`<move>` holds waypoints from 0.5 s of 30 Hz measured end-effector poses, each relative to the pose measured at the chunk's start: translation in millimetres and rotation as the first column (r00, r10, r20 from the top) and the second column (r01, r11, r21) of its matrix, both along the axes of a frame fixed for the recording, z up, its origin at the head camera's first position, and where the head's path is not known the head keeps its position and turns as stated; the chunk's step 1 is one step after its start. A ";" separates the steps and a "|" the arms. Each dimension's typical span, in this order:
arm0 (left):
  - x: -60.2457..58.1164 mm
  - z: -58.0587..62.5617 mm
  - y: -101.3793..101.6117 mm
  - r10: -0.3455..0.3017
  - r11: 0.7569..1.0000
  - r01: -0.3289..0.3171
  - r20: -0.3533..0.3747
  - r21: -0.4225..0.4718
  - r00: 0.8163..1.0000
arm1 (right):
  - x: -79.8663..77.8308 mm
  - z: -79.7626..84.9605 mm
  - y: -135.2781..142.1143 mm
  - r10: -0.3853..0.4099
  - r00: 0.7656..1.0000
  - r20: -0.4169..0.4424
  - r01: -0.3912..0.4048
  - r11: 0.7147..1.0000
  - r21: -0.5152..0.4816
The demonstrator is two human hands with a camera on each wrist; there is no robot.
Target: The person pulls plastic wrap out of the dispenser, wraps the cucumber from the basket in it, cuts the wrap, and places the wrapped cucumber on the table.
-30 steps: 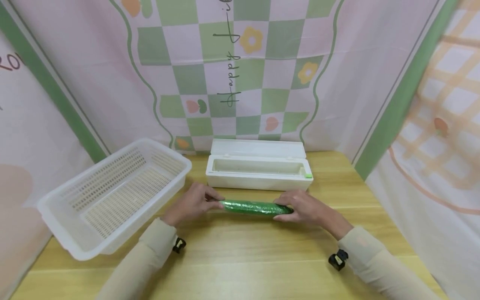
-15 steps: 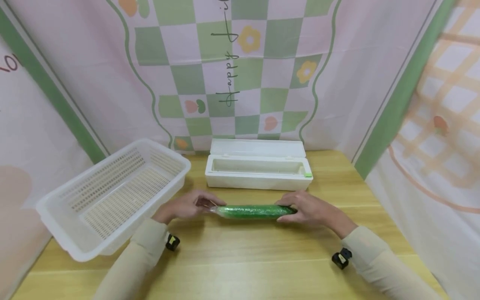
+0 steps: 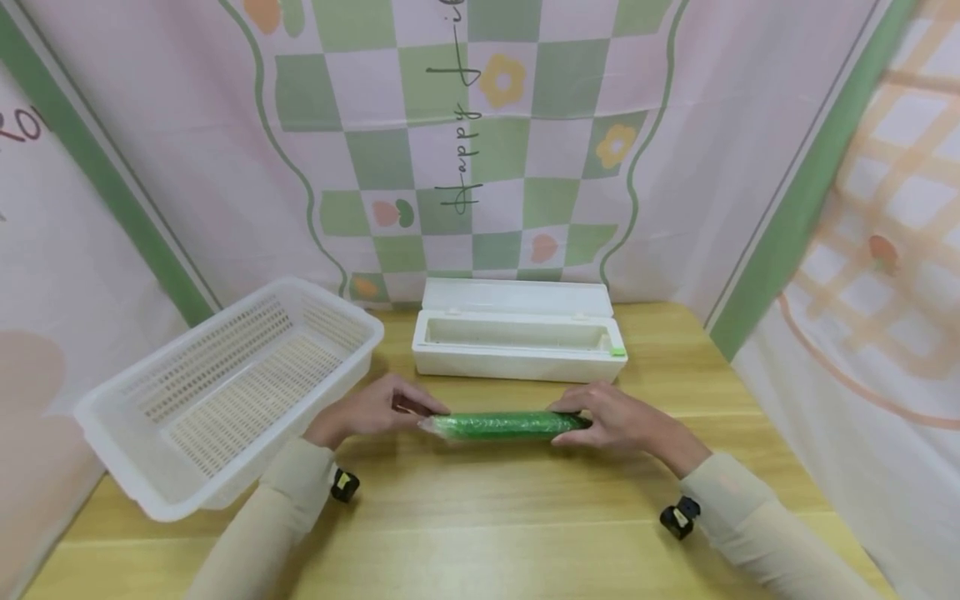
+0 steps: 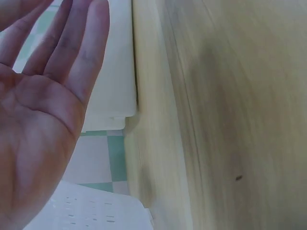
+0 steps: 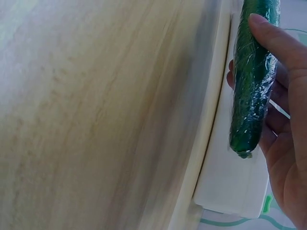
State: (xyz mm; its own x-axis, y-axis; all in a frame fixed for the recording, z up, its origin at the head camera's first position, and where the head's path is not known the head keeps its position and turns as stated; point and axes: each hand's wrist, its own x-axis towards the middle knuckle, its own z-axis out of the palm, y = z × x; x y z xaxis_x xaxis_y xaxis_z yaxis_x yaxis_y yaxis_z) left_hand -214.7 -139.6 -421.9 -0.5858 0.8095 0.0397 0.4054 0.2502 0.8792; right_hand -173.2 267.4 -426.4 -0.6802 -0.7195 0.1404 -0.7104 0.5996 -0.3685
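A cucumber point(image 3: 502, 425) in shiny cling film lies level between my two hands, close over the table in the head view. My right hand point(image 3: 611, 417) grips its dark right end, thumb on the near side and fingers behind. The right wrist view shows the thumb laid across the film-covered cucumber point(image 5: 254, 86), whose tip sticks out past the hand. At the other end, my left hand point(image 3: 375, 407) pinches the clear loose film with thumb and fingertips. In the left wrist view the palm of the left hand point(image 4: 43, 115) shows, but its fingertips are out of frame.
Behind the cucumber stands a long white box point(image 3: 517, 365), its lid point(image 3: 517, 296) tipped back and a green tab point(image 3: 617, 352) at the right corner. A white slotted basket point(image 3: 225, 400) sits left on the wooden table point(image 3: 480, 533). Patterned cloth point(image 3: 562, 167) hangs behind.
My left hand has slid left along to the cucumber's end, where clear film now shows. The cucumber has come slightly nearer to me. The right hand keeps its grip.
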 end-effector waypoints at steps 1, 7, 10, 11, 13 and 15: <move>0.2 0.4 -0.4 0.000 1.000 0.000 0.002 0.001 1.000 | -0.4 -0.6 0.1 -0.001 1.000 0.000 0.001 1.000 0.000; 0.1 0.9 -0.2 0.017 1.000 -0.016 0.026 -0.020 1.000 | -2.7 -3.2 -0.6 -0.009 1.000 0.009 0.009 1.000 0.005; 0.1 1.0 0.2 0.030 0.999 -0.028 0.045 -0.041 0.999 | -3.7 -3.8 -1.7 -0.007 1.000 0.011 0.007 1.000 0.003; 0.2 1.1 0.4 0.031 0.998 -0.029 0.050 -0.047 0.998 | -4.0 -4.0 -2.2 -0.006 1.000 0.012 0.006 1.000 0.003; 0.2 0.8 0.5 0.027 0.998 -0.025 0.050 -0.057 0.998 | -4.7 -4.3 -3.1 -0.002 1.000 0.015 0.002 1.000 0.002; 0.3 1.1 0.8 0.022 0.997 -0.018 0.052 -0.069 0.998 | -5.3 -4.6 -4.1 0.003 1.000 0.015 -0.003 1.000 0.003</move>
